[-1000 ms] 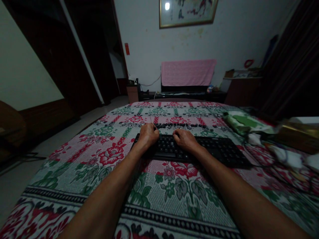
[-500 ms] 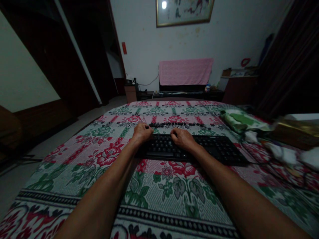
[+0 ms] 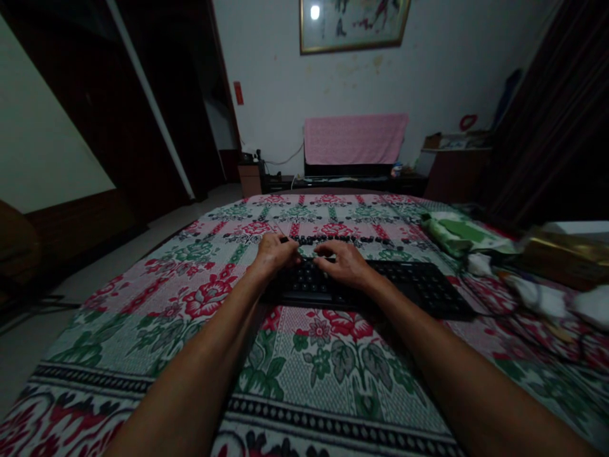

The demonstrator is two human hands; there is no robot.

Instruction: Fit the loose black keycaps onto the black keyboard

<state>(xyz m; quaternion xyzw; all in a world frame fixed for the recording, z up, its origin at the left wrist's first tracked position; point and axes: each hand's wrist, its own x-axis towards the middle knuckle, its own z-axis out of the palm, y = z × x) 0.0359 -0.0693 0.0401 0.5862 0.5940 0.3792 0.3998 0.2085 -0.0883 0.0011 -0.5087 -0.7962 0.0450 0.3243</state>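
A black keyboard (image 3: pixel 423 287) lies on the flowered tablecloth in front of me. Behind its back edge runs a row of loose black keycaps (image 3: pixel 364 240). Over the keyboard's left end my left hand (image 3: pixel 277 255) is closed, with a small black piece showing at its fingers; its kind is too small to make out. My right hand (image 3: pixel 346 263) hovers over the middle of the keys, thumb and forefinger apart, with nothing visible between them. Both hands cover part of the keys and the back edge.
On the right lie a green-and-white packet (image 3: pixel 459 233), a gold-brown box (image 3: pixel 566 257), crumpled white items (image 3: pixel 540 295) and a dark cable (image 3: pixel 511 314). Beyond the table, a pink cloth (image 3: pixel 354 139) hangs over a dark screen. The table's far edge is rounded.
My right hand has shifted left toward my left hand, and its fingers have gone from curled together to apart. The left hand has moved slightly right.
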